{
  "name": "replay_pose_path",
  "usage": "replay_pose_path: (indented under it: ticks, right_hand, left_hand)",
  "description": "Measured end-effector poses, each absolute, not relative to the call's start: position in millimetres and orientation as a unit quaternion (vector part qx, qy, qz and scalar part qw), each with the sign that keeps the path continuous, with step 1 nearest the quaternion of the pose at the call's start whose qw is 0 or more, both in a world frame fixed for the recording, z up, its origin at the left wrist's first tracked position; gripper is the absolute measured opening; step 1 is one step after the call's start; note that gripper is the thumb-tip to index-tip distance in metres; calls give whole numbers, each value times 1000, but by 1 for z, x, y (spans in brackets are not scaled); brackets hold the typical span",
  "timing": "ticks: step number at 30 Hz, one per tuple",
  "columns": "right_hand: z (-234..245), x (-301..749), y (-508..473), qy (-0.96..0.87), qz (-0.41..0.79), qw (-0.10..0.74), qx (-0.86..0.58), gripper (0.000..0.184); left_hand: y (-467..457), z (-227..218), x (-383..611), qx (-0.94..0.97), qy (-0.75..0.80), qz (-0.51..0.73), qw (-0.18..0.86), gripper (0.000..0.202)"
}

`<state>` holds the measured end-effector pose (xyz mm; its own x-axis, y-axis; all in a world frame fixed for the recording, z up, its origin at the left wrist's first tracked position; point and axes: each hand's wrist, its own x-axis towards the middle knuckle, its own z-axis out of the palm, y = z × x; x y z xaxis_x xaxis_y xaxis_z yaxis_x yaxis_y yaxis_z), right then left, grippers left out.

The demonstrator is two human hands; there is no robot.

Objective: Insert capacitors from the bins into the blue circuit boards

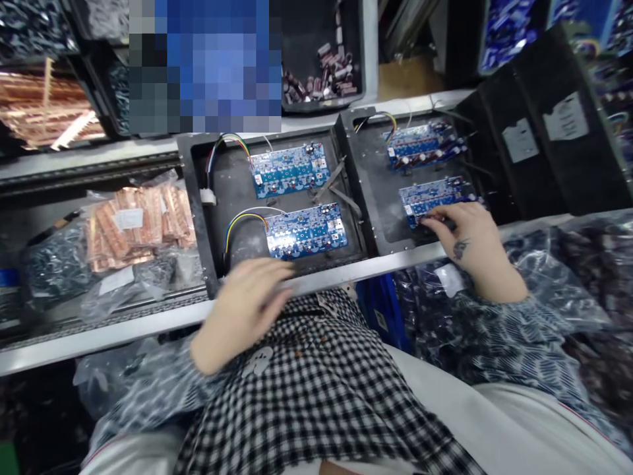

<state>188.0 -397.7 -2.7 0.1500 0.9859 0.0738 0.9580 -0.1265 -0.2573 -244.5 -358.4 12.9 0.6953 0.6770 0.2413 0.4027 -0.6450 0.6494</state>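
My right hand (467, 234) is over the lower circuit board (430, 196) in the right tray. Its thumb and fingertips are pinched together at the board's front edge, and whatever lies between them is too small to make out. Above it sits another blue board (420, 143) with brownish cylindrical parts along its front edge. My left hand (247, 307), blurred, hovers over the front rail with its thumb apart from the fingers and nothing visible in it. Just beyond are the left tray's lower board (307, 231) and upper board (291, 170), both with coloured wires.
Bagged copper strips (141, 224) lie left of the trays. Behind stands a black bin (324, 102) holding brownish cylindrical parts. A metal rail (366, 267) runs along the front. Black panels (539, 132) lean at the right. Grey strips (331, 181) lie in the left tray.
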Motion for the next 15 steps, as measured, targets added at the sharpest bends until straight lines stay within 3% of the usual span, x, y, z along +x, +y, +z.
replay_pose_path:
  ticks: [4, 12, 15]
  right_hand:
    - [-6, 190, -396, -666, 72, 127, -732, 8]
    - [-8, 198, -395, -664, 101, 107, -734, 6]
    - [-11, 201, -395, -677, 69, 92, -727, 21]
  left_hand:
    - [-349, 8, -313, 891, 403, 151, 144, 16]
    - [-322, 6, -333, 911, 346, 141, 174, 23]
    - [-282, 21, -325, 904, 371, 125, 172, 33]
